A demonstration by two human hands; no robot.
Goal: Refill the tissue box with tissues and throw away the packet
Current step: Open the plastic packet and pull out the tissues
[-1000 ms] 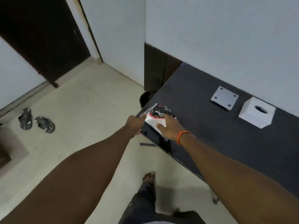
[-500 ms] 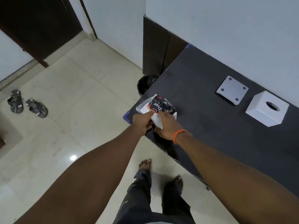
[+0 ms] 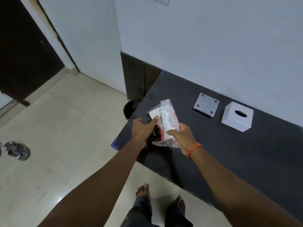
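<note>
both hands raised above the near left corner of the dark table [image 3: 246,153], sharing one tissue packet [image 3: 164,122] held off the surface, tilted with one end up and away. left hand [image 3: 141,131] on the packet's left face: fingers [image 3: 154,122] laid fairly straight and close together along the dark printed side, tips reaching to a white patch near the top, thumb hidden behind. right hand [image 3: 182,134] on the packet's lower right edge: thumb and curled fingers pinching the clear plastic wrap just beside the white label, remaining fingers folded under and mostly out of sight. crinkled loose end of the wrap hanging just below the right thumb. orange band [image 3: 193,149] around the right wrist.

well beyond the right fingertips, toward the wall: white cube tissue box [image 3: 237,117] standing on the table, oval slot facing up, apart from the packet. between that box and the packet's upper end, a grey square plate [image 3: 206,104] with four dark dots at its corners, lying on the table, just beside the box but not touching it.

past the left fingertips, down off the table's left edge: dark round bin [image 3: 131,107], partly hidden by the tabletop. far left of the left forearm, on the pale tiled floor [image 3: 65,128]: a sandal [image 3: 16,150]. below both forearms, two bare feet [image 3: 142,190] and dark trouser legs at the table's near edge
</note>
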